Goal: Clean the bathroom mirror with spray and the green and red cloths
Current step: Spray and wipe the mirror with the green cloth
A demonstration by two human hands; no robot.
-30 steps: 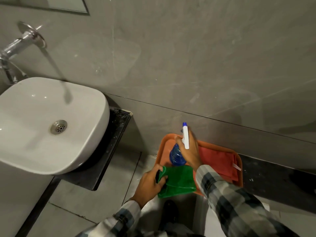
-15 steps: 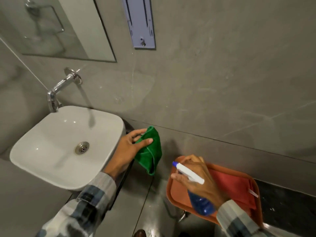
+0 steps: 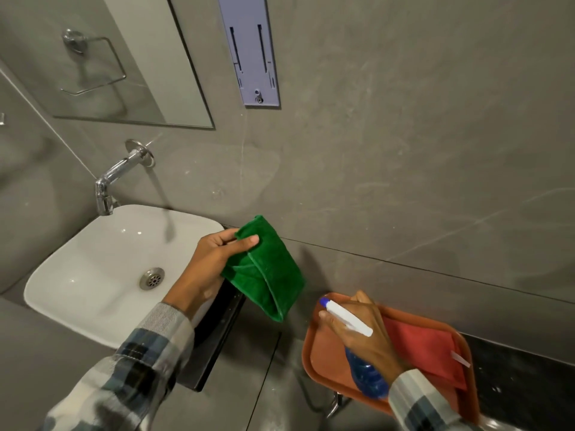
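Green cloth, red cloth, orange tray.

Bare wall open above both hands, tap jutting out below the mirror, bracket just right of it.

White sink under chrome tap; orange tray; grey wall bracket.

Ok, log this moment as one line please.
left hand: holds green cloth | right hand: holds spray bottle | red cloth: on tray | mirror: untouched
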